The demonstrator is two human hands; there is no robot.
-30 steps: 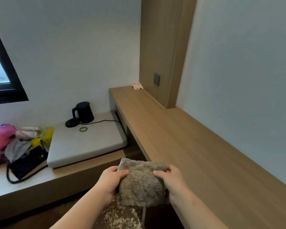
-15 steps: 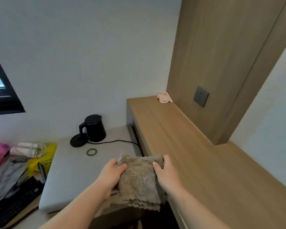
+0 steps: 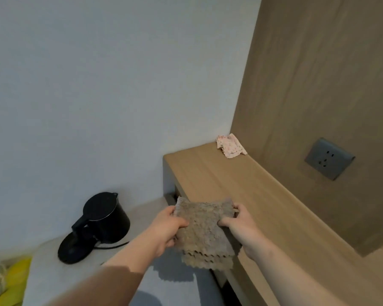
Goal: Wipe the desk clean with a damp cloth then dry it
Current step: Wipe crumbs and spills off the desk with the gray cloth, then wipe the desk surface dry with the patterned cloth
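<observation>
Black kettle (image 3: pixel 104 219) sits lower left on its base, on the grey surface. Bottom center, the left hand (image 3: pixel 164 230) and right hand (image 3: pixel 241 228) each pinch a side of the folded brownish cloth (image 3: pixel 205 233), fingers closed on it, held over the wooden desk (image 3: pixel 241 188) edge. Small pink rag (image 3: pixel 230 146) lies at the desk's far end, socket (image 3: pixel 328 159) right.

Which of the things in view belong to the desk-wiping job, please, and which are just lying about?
Belong to the job:
grey-brown cloth, held in left hand and right hand
wooden desk

Just lying about:
black kettle
small floral cloth
wall socket
yellow bag
</observation>
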